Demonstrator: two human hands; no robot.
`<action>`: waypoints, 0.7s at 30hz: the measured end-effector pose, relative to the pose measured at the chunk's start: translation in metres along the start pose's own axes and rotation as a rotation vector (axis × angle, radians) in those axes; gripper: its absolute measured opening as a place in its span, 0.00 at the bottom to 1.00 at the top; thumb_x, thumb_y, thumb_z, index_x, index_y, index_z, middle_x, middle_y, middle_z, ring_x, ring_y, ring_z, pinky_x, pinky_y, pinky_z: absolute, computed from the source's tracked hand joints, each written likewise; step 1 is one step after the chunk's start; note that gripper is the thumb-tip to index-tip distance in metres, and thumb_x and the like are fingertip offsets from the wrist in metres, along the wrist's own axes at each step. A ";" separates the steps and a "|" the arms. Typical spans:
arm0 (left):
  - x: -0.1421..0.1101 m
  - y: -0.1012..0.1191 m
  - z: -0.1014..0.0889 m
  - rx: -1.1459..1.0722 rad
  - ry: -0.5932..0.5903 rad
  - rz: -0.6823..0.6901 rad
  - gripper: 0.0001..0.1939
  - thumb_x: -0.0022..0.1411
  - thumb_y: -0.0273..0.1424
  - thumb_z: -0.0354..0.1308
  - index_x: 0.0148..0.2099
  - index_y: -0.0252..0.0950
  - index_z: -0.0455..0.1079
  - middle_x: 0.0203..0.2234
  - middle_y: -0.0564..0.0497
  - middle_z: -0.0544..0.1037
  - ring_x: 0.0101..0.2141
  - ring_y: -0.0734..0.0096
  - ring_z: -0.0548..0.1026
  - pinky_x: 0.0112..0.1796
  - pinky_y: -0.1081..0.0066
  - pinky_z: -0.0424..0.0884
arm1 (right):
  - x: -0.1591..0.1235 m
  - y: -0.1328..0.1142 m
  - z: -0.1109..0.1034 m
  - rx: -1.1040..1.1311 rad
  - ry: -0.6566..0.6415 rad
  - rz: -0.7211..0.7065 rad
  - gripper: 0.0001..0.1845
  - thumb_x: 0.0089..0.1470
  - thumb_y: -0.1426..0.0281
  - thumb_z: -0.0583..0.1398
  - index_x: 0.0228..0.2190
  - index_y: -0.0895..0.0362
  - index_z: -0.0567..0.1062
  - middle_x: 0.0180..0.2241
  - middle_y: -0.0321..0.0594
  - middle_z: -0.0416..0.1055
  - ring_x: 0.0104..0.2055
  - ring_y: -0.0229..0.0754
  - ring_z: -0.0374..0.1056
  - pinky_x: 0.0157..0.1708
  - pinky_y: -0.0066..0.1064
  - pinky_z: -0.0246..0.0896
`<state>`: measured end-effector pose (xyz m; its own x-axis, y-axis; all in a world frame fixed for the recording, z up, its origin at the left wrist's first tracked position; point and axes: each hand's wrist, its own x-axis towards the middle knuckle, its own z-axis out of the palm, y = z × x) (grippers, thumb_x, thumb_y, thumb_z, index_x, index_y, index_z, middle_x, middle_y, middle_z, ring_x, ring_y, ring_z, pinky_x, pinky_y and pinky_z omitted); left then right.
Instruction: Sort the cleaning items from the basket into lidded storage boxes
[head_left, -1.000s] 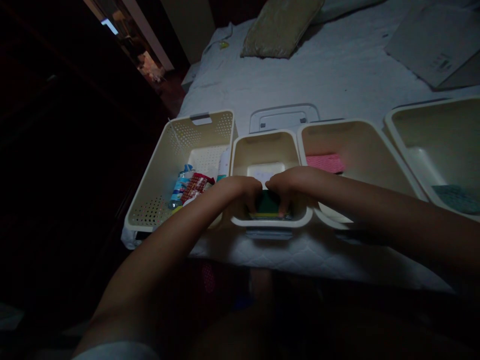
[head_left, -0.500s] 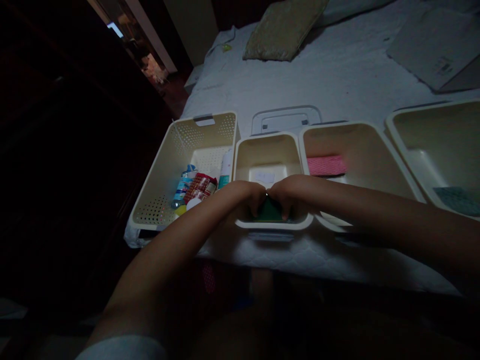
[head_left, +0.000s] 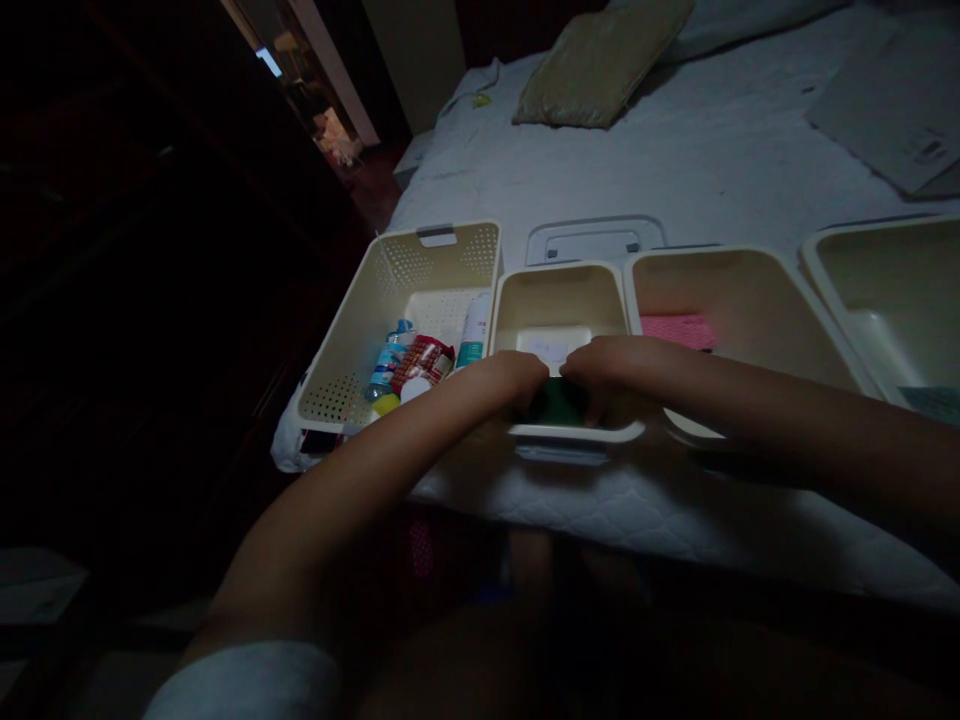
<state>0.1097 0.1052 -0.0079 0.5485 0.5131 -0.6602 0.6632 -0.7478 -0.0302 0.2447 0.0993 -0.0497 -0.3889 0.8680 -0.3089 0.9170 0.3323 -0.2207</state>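
Both my hands reach into a small cream bin point(head_left: 559, 290) at the near edge of the bed. My left hand point(head_left: 517, 378) and my right hand point(head_left: 604, 362) are curled, knuckles up, on either side of a dark green sponge point(head_left: 556, 402) at the bin's near end. The fingers of both press against it. Something pale and flat lies on the bin's floor behind the sponge.
A perforated cream basket point(head_left: 420, 270) at the left holds bottles and a red packet point(head_left: 421, 362). To the right, a larger bin point(head_left: 739, 275) holds a pink cloth point(head_left: 675, 330); another bin point(head_left: 885, 290) holds a teal cloth. A lid point(head_left: 596, 240) and a pillow point(head_left: 600, 65) lie on the white bed.
The view has shifted a little, so everything sits slightly further right. My hands stay on the green sponge and have pressed it lower into the near end of the small bin.
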 end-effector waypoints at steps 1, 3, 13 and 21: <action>-0.007 -0.002 -0.001 0.008 0.054 -0.011 0.12 0.53 0.28 0.62 0.42 0.34 0.78 0.37 0.41 0.80 0.38 0.59 0.77 0.39 0.65 0.71 | -0.004 -0.004 -0.012 -0.050 -0.178 -0.078 0.09 0.34 0.73 0.73 0.22 0.54 0.79 0.24 0.37 0.76 0.31 0.46 0.73 0.38 0.38 0.63; -0.020 -0.010 -0.004 0.013 0.179 -0.020 0.13 0.58 0.28 0.58 0.45 0.33 0.76 0.42 0.40 0.79 0.41 0.58 0.77 0.41 0.65 0.71 | -0.008 -0.010 -0.035 -0.109 -0.220 -0.038 0.15 0.31 0.76 0.73 0.27 0.55 0.80 0.31 0.40 0.78 0.37 0.49 0.73 0.41 0.39 0.62; -0.047 -0.073 0.015 -0.054 0.896 -0.293 0.20 0.66 0.27 0.45 0.59 0.31 0.62 0.53 0.39 0.72 0.53 0.59 0.69 0.54 0.60 0.64 | 0.009 -0.035 -0.070 -0.368 0.299 -0.168 0.18 0.62 0.66 0.53 0.49 0.62 0.72 0.49 0.54 0.72 0.50 0.55 0.68 0.48 0.41 0.58; -0.064 -0.124 0.064 -0.178 0.985 -0.512 0.22 0.66 0.31 0.46 0.59 0.28 0.61 0.54 0.36 0.71 0.56 0.58 0.68 0.57 0.61 0.62 | 0.041 -0.082 -0.071 -0.307 0.409 -0.320 0.20 0.60 0.68 0.54 0.51 0.65 0.69 0.50 0.55 0.69 0.50 0.55 0.66 0.47 0.39 0.57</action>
<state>-0.0406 0.1384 -0.0098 0.3011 0.9108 0.2823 0.9459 -0.3227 0.0322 0.1598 0.1336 0.0212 -0.6395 0.7588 0.1235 0.7678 0.6386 0.0519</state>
